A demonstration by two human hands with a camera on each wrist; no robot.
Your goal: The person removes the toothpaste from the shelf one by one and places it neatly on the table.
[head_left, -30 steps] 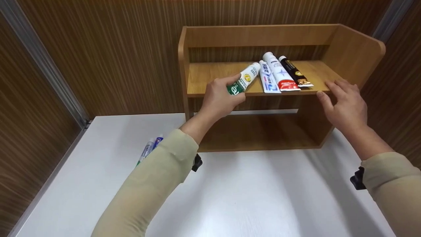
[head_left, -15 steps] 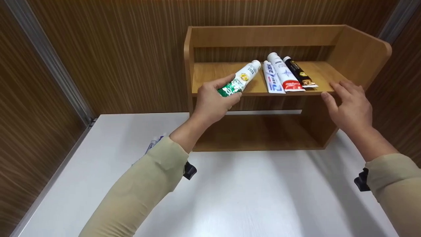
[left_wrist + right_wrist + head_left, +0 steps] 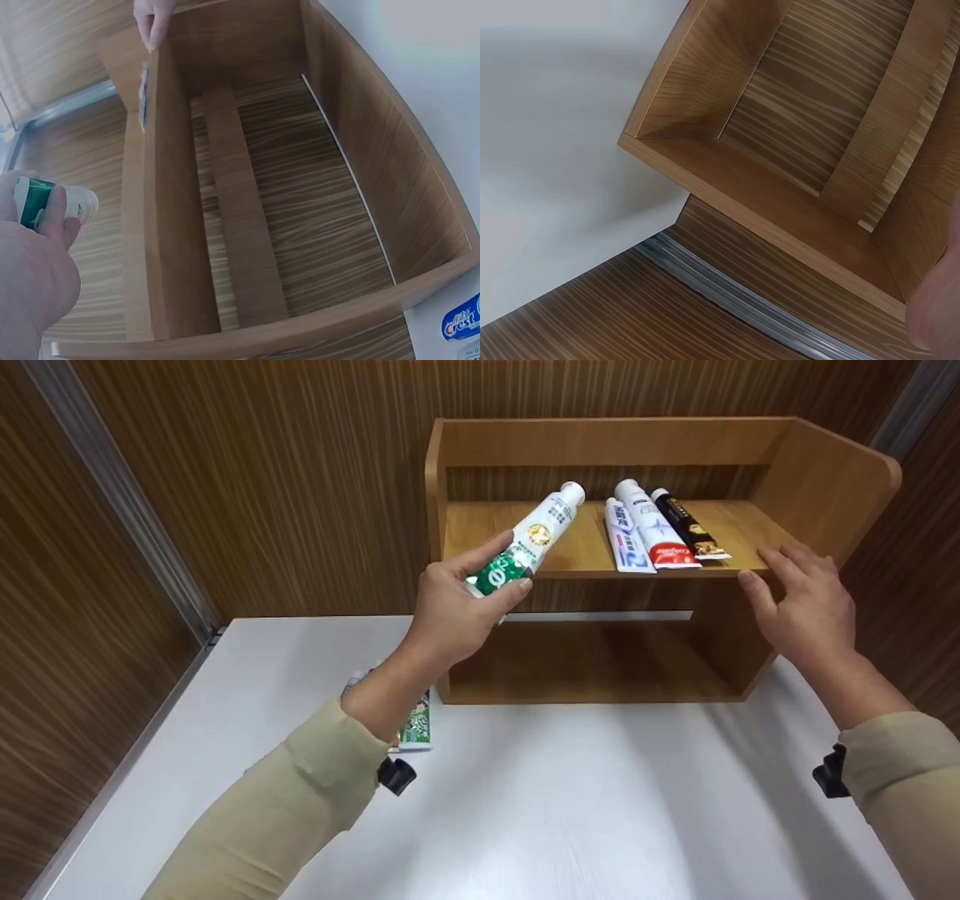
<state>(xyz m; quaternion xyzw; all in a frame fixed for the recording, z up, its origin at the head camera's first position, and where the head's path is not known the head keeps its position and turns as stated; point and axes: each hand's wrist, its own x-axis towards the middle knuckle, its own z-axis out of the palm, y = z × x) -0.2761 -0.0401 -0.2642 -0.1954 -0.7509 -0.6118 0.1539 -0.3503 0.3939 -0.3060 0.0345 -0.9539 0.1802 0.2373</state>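
Observation:
My left hand (image 3: 457, 604) grips a white-and-green toothpaste tube (image 3: 538, 534) by its green lower end, between thumb and fingers. The tube tilts with its white cap up and to the right, in front of the upper shelf (image 3: 487, 521). In the left wrist view the tube (image 3: 37, 201) shows at the left edge. My right hand (image 3: 806, 604) rests on the right part of the shelf's front edge, fingers on top. Near it on the shelf lie a black toothpaste tube (image 3: 686, 525), a red-and-white Colgate tube (image 3: 660, 529) and a white-and-blue tube (image 3: 627, 538), side by side.
The wooden rack (image 3: 600, 442) stands on a white table (image 3: 570, 802) against a wood-grain wall. More toothpaste tubes lie on the table left of the rack, partly hidden by my left forearm, including a green-printed one (image 3: 418, 724) and a blue Crest tube (image 3: 461, 321).
My left hand has moved left and back from the shelf with the white-and-green tube, away from the other tubes. The right hand stays at the shelf edge. A green-printed tube has come into sight.

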